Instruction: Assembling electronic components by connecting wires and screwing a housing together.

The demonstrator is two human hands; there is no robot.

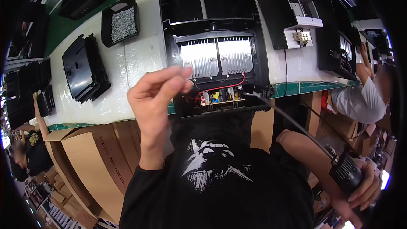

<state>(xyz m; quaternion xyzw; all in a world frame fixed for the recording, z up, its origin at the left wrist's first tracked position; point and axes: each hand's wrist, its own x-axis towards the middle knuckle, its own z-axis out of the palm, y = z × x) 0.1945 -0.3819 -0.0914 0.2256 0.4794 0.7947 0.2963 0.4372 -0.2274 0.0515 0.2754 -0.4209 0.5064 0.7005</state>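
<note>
Before me on the bench lies an open black housing [263,63] with two silver finned heat sinks [199,57] inside. Below them runs a circuit board [222,96] with small parts, and red and black wires cross between. My left hand [152,97] hovers over the housing's near left side, thumb and fingers pinched together; whatever they hold, if anything, is too small to make out. My right hand [368,188] grips the black handle of a power screwdriver [345,171] at the lower right. Its long thin shaft reaches toward the housing's near right corner.
Left on the bench are a black tray of screws [124,23] and stacked black panels [85,68]. A black-and-white unit [292,17] stands to the right. Cardboard boxes [93,157] sit below the bench edge. People work at both sides.
</note>
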